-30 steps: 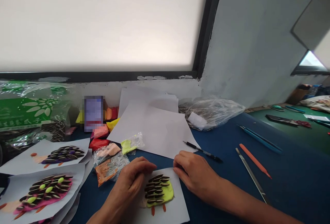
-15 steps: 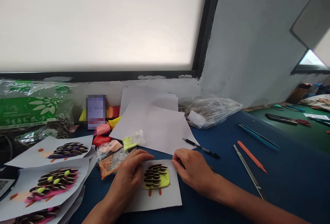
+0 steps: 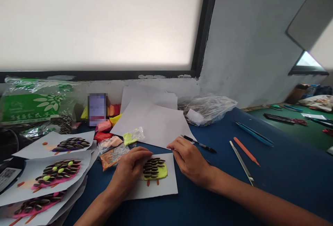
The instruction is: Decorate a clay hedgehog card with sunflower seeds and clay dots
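Observation:
A small white card [image 3: 166, 190] lies on the blue table with a yellow clay shape [image 3: 162, 171] on it. Rows of dark striped sunflower seeds [image 3: 151, 168] are stuck into the clay, and two orange-brown legs sit below. Over the card's left part rests my left hand [image 3: 130, 167], fingers stretched out and holding nothing visible, covering that side of the picture. My right hand [image 3: 188, 160] hovers by the card's upper right corner. Its thumb and fingertips are pinched together; whatever is between them is too small to make out.
Finished-looking seed-and-clay cards [image 3: 59, 170] are stacked at left. Behind are clay packets [image 3: 111, 158], a green seed bag [image 3: 33, 104], white paper sheets [image 3: 153, 122] and a clear plastic bag [image 3: 213, 108]. A pen [image 3: 205, 147], orange tool [image 3: 247, 151], metal blade tool [image 3: 241, 163] and blue tweezers [image 3: 253, 134] lie right.
My right hand has lifted slightly away from the card's corner, its fingertips now pinched near the pen. My left hand stays on the card. The whole view has shifted a little.

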Tool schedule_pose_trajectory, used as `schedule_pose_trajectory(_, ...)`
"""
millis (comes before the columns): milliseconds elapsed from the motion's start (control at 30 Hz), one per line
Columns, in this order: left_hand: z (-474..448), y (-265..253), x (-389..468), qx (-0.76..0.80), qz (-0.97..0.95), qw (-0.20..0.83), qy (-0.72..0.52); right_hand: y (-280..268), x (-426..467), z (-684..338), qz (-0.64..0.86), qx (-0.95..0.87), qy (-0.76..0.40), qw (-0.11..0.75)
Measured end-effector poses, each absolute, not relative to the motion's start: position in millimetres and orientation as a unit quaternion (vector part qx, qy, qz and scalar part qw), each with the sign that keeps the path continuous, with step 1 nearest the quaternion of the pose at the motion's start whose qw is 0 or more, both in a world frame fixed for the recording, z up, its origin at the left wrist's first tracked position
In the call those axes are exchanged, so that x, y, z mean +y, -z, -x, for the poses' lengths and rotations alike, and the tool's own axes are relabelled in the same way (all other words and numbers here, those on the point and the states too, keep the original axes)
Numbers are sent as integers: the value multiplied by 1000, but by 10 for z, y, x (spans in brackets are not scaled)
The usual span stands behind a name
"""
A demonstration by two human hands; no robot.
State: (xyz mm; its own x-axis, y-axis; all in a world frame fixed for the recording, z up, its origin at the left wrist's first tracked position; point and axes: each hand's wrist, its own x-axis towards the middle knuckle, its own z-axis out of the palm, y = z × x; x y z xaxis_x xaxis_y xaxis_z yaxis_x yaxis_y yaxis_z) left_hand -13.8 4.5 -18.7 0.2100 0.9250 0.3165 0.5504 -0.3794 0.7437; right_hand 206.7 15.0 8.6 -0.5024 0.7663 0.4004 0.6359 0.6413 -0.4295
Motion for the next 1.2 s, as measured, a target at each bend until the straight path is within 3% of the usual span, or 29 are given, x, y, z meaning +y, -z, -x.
schedule_pose_trajectory(333,154,260,27,518,-740,102,-416,-18,23,-1856,325,-889,-84,311)
schedule_pose_trajectory(600,129,191,-31,544,-769,90,-322,34,60,-1829,327,-865,-102,367)
schedule_pose_trajectory(900,189,422,-249,525,-777,81,-337,54,34,-1829,304,-901,-61,303)
schedule_pose_trajectory(1200,172,328,-259,505,-799,65,-319,92,49,-1829,293,-914,-39,278)
